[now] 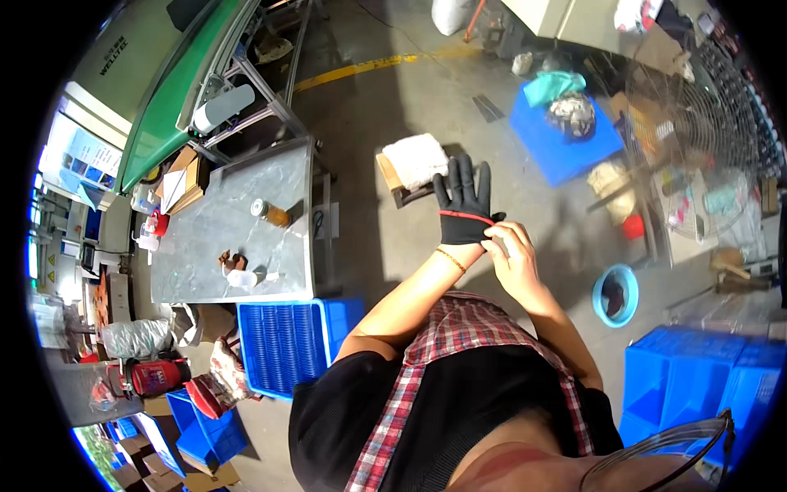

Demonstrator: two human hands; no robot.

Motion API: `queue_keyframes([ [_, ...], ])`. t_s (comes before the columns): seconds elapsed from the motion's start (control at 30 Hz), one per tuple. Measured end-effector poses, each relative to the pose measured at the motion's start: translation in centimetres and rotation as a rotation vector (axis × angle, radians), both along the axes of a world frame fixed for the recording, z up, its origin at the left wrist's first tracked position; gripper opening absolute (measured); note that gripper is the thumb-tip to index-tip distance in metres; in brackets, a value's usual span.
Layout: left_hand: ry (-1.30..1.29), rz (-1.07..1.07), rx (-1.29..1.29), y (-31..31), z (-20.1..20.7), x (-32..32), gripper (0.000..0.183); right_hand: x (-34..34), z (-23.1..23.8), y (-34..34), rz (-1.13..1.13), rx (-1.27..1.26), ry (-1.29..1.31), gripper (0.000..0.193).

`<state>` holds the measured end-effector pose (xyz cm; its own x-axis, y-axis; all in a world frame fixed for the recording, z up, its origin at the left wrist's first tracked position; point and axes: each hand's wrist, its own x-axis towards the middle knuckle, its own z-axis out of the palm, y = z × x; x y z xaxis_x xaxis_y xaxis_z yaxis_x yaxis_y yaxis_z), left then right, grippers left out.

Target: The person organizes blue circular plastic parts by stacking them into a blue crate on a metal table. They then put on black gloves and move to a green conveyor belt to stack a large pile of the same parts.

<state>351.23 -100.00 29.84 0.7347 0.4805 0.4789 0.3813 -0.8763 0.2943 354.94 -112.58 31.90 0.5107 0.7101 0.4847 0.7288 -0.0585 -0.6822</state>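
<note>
A black work glove (461, 233) with a red band covers my left hand (465, 197), which is raised in front of me with its fingers stretched out and spread. Nothing lies in that hand. My bare right hand (515, 261) pinches the glove's cuff at the wrist, on the thumb side. Below the cuff, a thin gold-coloured bracelet (451, 261) circles my left wrist. Beyond the gloved fingers, a stool or low stand with a white cloth pad (416, 159) on top stands on the floor.
Left is a grey-topped table (197, 262) with an amber jar (270, 213) and a white bottle (242, 279). A blue slatted crate (283, 348) stands below it. Right are a blue bin (553, 148), a light-blue basin (615, 295), a large wire-guarded fan (693, 107) and stacked blue crates (697, 369).
</note>
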Motion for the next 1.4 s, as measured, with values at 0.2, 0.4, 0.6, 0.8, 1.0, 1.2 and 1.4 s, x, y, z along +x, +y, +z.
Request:
queue_keyframes([
  [0.2,0.081,0.053,0.089,9.8,-0.6,10.0,0.091,11.0,-0.9,10.3,-0.032,0.051,0.154,0.026],
  [0.4,0.173,0.062,0.043,17.5,-4.6,16.4,0.077,22.2,-4.8,19.2,0.452,-0.239,0.397,0.024],
  [0.6,0.264,0.194,-0.173,25.4,-8.3,29.1,0.086,36.7,-7.8,27.2,0.635,-0.499,1.144,0.019],
  [0.8,0.157,0.310,-0.087,33.6,-7.9,41.8,0.087,49.4,-6.8,36.7,0.952,-0.455,0.959,0.031],
  [1.0,0.289,0.354,-0.453,41.7,-10.3,49.7,0.077,60.7,-7.4,49.0,1.080,-0.643,0.780,0.035],
  [1.2,0.185,0.195,-0.353,55.1,-13.4,60.3,0.055,70.3,-9.0,64.0,0.683,-0.483,0.786,0.034],
  [1.4,0.196,-0.242,-1.221,72.6,-9.7,68.9,0.046,77.8,-8.0,78.1,0.340,-0.263,0.259,0.028],
])
